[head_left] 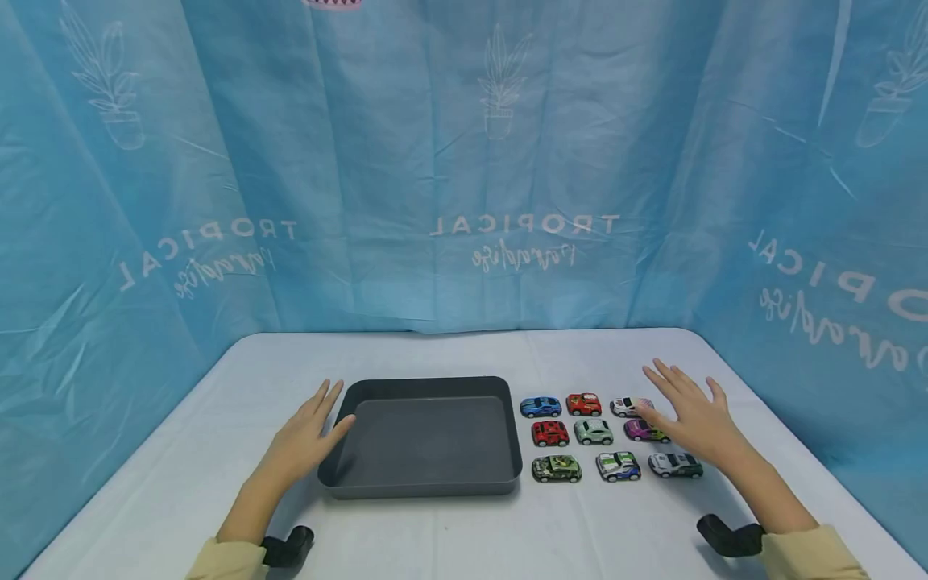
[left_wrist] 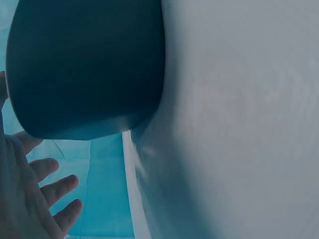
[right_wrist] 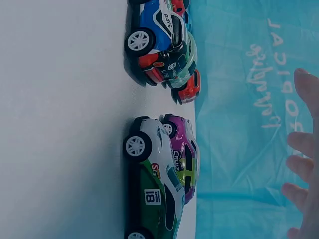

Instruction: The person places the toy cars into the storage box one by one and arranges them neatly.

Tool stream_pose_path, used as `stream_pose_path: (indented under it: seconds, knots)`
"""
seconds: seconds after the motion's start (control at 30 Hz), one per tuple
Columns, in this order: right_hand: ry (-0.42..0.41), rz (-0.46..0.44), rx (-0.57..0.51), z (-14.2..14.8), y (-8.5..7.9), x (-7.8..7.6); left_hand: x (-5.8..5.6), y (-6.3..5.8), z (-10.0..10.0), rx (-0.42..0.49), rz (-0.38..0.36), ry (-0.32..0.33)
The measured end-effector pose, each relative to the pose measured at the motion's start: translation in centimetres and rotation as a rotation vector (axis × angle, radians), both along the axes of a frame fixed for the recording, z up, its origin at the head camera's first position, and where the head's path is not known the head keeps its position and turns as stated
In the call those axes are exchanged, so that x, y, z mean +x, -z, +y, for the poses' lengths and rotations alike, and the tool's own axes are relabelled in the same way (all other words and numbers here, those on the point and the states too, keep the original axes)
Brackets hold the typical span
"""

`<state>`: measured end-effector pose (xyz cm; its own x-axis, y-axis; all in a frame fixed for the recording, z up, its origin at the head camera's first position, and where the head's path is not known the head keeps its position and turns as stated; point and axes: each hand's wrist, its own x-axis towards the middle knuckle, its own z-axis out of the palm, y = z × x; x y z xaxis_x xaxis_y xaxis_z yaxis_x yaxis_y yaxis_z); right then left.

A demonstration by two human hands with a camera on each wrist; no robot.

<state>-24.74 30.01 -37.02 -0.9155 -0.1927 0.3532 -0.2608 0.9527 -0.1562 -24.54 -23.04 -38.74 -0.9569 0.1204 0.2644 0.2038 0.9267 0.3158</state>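
Hovering with fingers loosely spread and grasping nothing, the hands are at either side: the left hand (head_left: pixel 304 435) by the left edge of a dark grey tray (head_left: pixel 428 490), whether touching its rim I cannot tell, and the right hand (head_left: pixel 692 419) above the right-hand column of nine toy cars. Just right of the tray, these stand on the white surface (head_left: pixel 406 536) in three rows: a blue car (head_left: pixel 540 408), orange-red car (head_left: pixel 583 404) and white car (head_left: pixel 624 408) at the back, a red car (head_left: pixel 550 434), pale green car (head_left: pixel 594 432) and purple-and-yellow car (head_left: pixel 644 431) in the middle, and a camouflage car (head_left: pixel 557 469), white-and-blue car (head_left: pixel 619 466) and white-and-green car (head_left: pixel 676 465) in front.
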Motion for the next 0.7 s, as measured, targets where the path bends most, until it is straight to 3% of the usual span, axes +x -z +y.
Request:
stream_pose_path:
  seconds: [0.47,0.7]
  knots:
    - [0.003,0.077,0.065,0.8,0.8,1.8,0.4,0.0,0.3,0.05,0.014,0.017]
    - [0.019,0.027,0.081,1.1,1.2,2.5,0.5,0.1,0.3,0.048,0.027,0.031]
